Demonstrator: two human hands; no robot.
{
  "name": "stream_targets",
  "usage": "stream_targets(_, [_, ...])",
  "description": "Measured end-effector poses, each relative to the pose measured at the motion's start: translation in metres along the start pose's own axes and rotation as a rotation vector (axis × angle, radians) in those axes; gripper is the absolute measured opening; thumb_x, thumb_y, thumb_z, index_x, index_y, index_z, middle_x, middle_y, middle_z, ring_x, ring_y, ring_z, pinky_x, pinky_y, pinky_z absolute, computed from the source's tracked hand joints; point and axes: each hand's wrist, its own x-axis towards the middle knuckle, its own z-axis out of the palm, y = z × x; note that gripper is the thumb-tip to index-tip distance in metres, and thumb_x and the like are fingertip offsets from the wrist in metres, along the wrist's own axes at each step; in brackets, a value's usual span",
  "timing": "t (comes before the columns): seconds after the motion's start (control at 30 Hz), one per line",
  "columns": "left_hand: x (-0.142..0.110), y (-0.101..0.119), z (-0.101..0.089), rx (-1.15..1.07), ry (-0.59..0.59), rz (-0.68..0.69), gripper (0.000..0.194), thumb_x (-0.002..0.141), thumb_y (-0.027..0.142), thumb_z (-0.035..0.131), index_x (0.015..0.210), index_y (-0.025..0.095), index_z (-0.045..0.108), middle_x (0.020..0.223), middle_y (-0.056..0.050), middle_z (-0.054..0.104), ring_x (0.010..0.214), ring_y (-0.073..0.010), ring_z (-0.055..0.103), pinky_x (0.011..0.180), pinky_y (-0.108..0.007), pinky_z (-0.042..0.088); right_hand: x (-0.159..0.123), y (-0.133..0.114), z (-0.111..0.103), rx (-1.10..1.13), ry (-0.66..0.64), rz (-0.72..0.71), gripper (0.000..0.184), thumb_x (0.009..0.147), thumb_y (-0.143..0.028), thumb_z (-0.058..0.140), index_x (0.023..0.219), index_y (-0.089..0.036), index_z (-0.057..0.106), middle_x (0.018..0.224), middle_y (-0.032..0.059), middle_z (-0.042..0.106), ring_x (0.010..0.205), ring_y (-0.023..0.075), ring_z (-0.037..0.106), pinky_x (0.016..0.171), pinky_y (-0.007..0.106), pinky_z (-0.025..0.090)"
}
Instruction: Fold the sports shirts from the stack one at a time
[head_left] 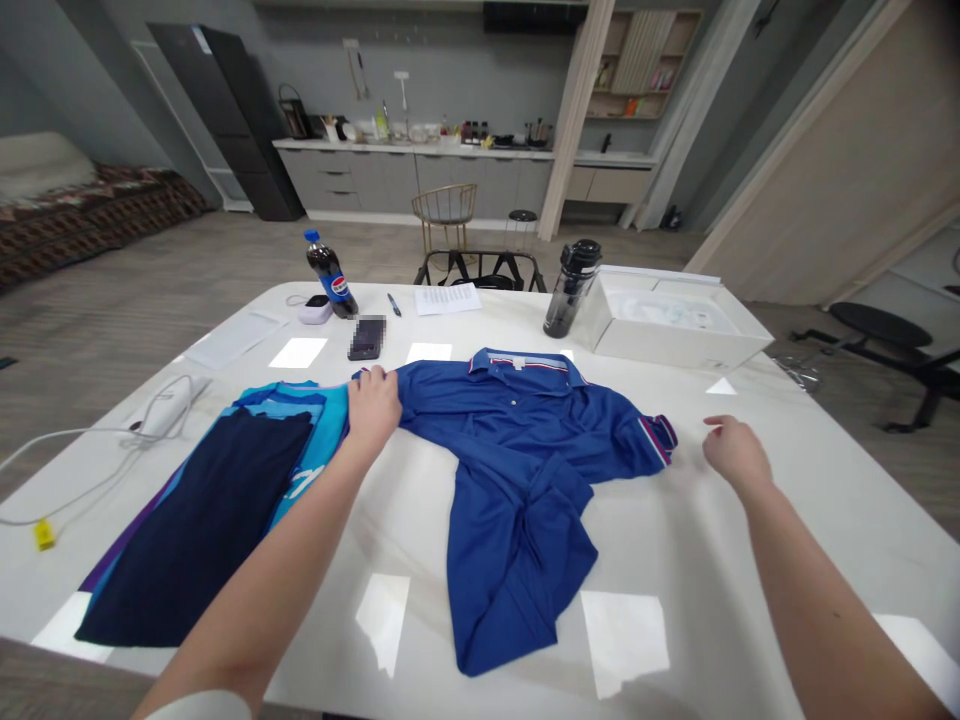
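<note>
- A white worktop (pixel 675 530) carries everything in view
- A blue polo shirt (pixel 517 480) lies spread out mid-table, collar toward the far edge
- Just left of it, dark navy and turquoise garments (pixel 202 520) lie flat in a layered pile
- Along the far side stand a Pepsi bottle (pixel 331 275) and a black water bottle (pixel 571 288)
- Between them lie a phone (pixel 367 337), a pen (pixel 394 305) and a printed sheet (pixel 448 298)
- An open white box (pixel 667 325) sits at the far right
- A white corded device (pixel 169 408) lies near the left edge

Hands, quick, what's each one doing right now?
Left hand: closed on the blue polo shirt at its shoulder.
Right hand: open, holding nothing.
</note>
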Motion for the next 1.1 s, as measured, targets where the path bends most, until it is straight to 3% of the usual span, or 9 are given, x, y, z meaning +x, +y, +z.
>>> stream_targets(0.07, [0.009,0.022,0.015,-0.141,-0.09,0.086,0.035,0.087,0.012,0.05,0.117,0.018,0.067,0.123,-0.019,0.06,0.116,-0.0362,0.058,0.105,-0.05,0.041,-0.008,-0.03,0.001,0.035,-0.02,-0.025,0.039,0.091,-0.039,0.051,0.118,-0.017,0.068,0.106,0.0205,0.068,0.093,0.0319,0.065,0.08,0.044,0.049])
stream_targets(0.2, [0.03,0.055,0.051,-0.342,-0.168,0.115,0.037,0.09,0.018,0.056,0.126,0.021,0.063,0.132,-0.018,0.059,0.122,-0.0344,0.058,0.109,-0.047,0.04,-0.026,-0.119,0.015,0.09,-0.207,-0.37,0.056,0.093,-0.055,0.053,0.139,-0.023,0.057,0.14,0.0163,0.058,0.125,0.0347,0.054,0.1,0.05,0.046])
stream_targets(0.3, [0.049,0.064,0.068,-0.367,-0.161,0.062,0.039,0.091,0.021,0.06,0.13,0.021,0.06,0.135,-0.02,0.058,0.128,-0.0383,0.053,0.112,-0.055,0.034,-0.021,-0.162,0.032,0.01,-0.25,-0.346,0.062,0.095,-0.053,0.052,0.148,-0.022,0.05,0.147,0.0195,0.051,0.131,0.0397,0.048,0.101,0.058,0.044])
stream_targets(0.43, [0.078,0.069,0.081,-0.23,-0.219,0.092,0.037,0.094,0.032,0.061,0.129,0.02,0.061,0.133,-0.02,0.06,0.129,-0.0396,0.051,0.11,-0.055,0.034,0.005,-0.189,0.048,-0.077,-0.343,-0.285,0.059,0.093,-0.05,0.055,0.144,-0.02,0.057,0.136,0.023,0.057,0.121,0.0403,0.056,0.095,0.054,0.048])
stream_targets(0.53, [0.098,0.074,0.088,-0.094,-0.316,0.206,0.026,0.098,0.035,0.055,0.115,0.019,0.067,0.122,-0.016,0.066,0.12,-0.0335,0.058,0.104,-0.046,0.041,0.022,-0.205,0.056,-0.094,-0.471,-0.264,0.037,0.091,-0.04,0.056,0.119,-0.022,0.072,0.12,0.0181,0.067,0.108,0.0353,0.065,0.089,0.045,0.051])
stream_targets(0.63, [0.118,0.08,0.093,-0.008,-0.317,0.263,0.025,0.101,0.03,0.046,0.106,0.018,0.067,0.115,-0.014,0.069,0.114,-0.0297,0.062,0.098,-0.042,0.042,0.037,-0.226,0.069,-0.011,-0.452,-0.205,0.026,0.09,-0.033,0.056,0.104,-0.019,0.073,0.107,0.0179,0.072,0.102,0.0353,0.068,0.086,0.043,0.052])
stream_targets(0.8, [0.161,0.089,0.1,-0.013,-0.192,0.069,0.032,0.104,0.031,0.037,0.11,0.019,0.065,0.114,-0.013,0.072,0.107,-0.0294,0.066,0.093,-0.042,0.043,0.07,-0.278,0.106,0.358,-0.469,-0.094,0.043,0.1,-0.027,0.031,0.097,-0.013,0.071,0.083,0.0152,0.075,0.082,0.0266,0.072,0.08,0.037,0.056])
stream_targets(0.97, [0.177,0.097,0.104,-0.023,-0.098,-0.112,0.037,0.102,0.025,0.036,0.132,0.018,0.058,0.122,-0.017,0.069,0.118,-0.0344,0.06,0.101,-0.051,0.038,0.081,-0.322,0.133,0.5,-0.443,-0.292,0.038,0.101,-0.028,0.037,0.121,-0.017,0.068,0.123,0.0093,0.073,0.116,0.0226,0.066,0.104,0.037,0.049])
stream_targets(1.1, [0.138,0.104,0.089,-0.142,-0.093,0.114,0.047,0.099,0.025,0.044,0.146,0.018,0.048,0.145,-0.017,0.057,0.131,-0.0314,0.052,0.108,-0.05,0.034,0.044,-0.313,0.122,0.558,-0.267,-0.575,0.037,0.094,-0.026,0.052,0.127,-0.019,0.066,0.138,0.0095,0.063,0.13,0.0247,0.056,0.115,0.041,0.041])
